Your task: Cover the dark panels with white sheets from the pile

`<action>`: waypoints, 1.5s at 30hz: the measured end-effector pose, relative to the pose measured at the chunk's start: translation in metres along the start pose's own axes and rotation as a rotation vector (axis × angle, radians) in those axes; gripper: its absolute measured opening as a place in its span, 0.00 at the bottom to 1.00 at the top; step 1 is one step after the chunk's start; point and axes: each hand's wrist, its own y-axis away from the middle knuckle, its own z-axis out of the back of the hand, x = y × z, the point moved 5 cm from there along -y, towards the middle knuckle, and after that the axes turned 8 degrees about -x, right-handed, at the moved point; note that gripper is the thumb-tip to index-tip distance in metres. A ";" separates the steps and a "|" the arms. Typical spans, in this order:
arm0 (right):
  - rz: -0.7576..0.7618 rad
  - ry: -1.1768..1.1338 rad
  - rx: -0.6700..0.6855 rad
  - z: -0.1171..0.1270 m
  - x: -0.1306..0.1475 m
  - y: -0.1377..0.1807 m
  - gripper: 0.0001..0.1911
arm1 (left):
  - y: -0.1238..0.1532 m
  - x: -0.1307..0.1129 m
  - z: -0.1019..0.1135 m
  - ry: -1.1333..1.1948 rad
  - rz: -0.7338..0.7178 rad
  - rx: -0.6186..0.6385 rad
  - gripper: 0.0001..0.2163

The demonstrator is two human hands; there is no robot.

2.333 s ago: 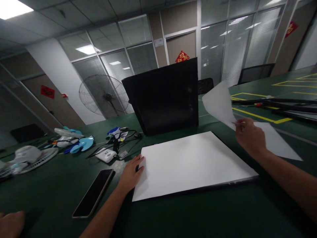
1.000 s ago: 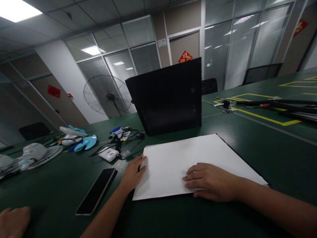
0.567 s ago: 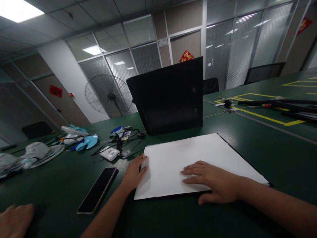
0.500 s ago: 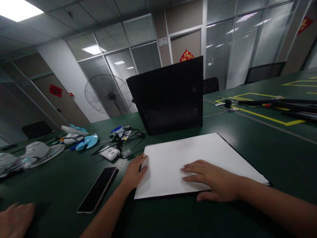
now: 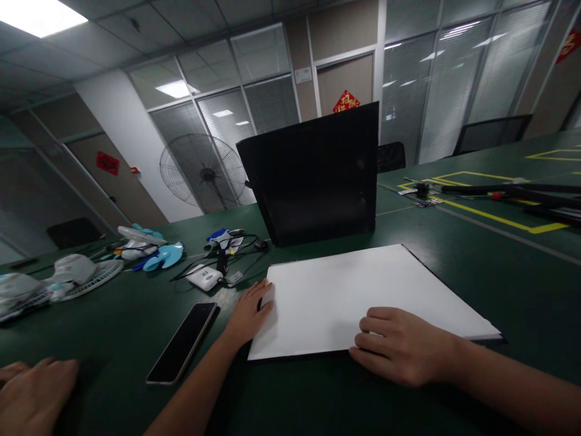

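Observation:
A large white sheet or pad (image 5: pixel 313 309) with a dark edge beneath it lies flat in front of me. My left hand (image 5: pixel 249 312) rests on its left edge, palm down, with the fingers stretched out. At the near edge, right of the middle, my right hand (image 5: pixel 399 345) has its fingers curled in. Whether anything is between those fingers is hidden. A phone (image 5: pixel 184 344) with a dark screen lies left of my left wrist. Behind the sheet stands a tilted black panel (image 5: pixel 313 175).
Another person's hand (image 5: pixel 39 387) lies on the green table (image 5: pixel 122 321) at the lower left. A white device with cables (image 5: pixel 204 277) and light-blue and white parts (image 5: pixel 166 255) lie at the left. Black rods (image 5: pixel 521 192) lie at the far right.
My right hand's fingers went from spread flat on the white sheet to curled, and the hand drew back toward the near edge. The other person's hand shows more at lower left.

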 end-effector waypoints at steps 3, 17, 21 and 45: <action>0.032 0.035 -0.041 0.008 0.003 -0.002 0.08 | -0.003 0.008 0.001 0.109 0.015 0.017 0.25; 0.091 0.194 -0.145 0.042 -0.011 0.011 0.17 | -0.004 0.012 0.015 0.369 -0.075 -0.015 0.28; 0.038 0.252 -0.149 0.047 -0.018 0.019 0.17 | -0.003 0.011 0.014 0.391 -0.116 -0.044 0.28; -0.106 0.372 -0.226 0.065 -0.034 0.005 0.11 | 0.000 0.000 0.025 0.262 -0.029 -0.079 0.26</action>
